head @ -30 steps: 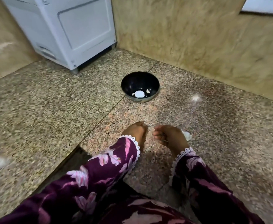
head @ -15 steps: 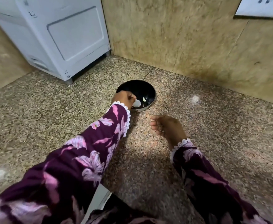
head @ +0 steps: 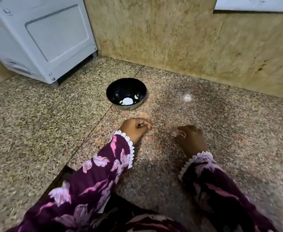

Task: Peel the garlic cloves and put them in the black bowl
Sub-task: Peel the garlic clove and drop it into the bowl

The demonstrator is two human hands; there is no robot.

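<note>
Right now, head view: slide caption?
Both hands hover curled near black bowl holding peeled garlic.
</note>
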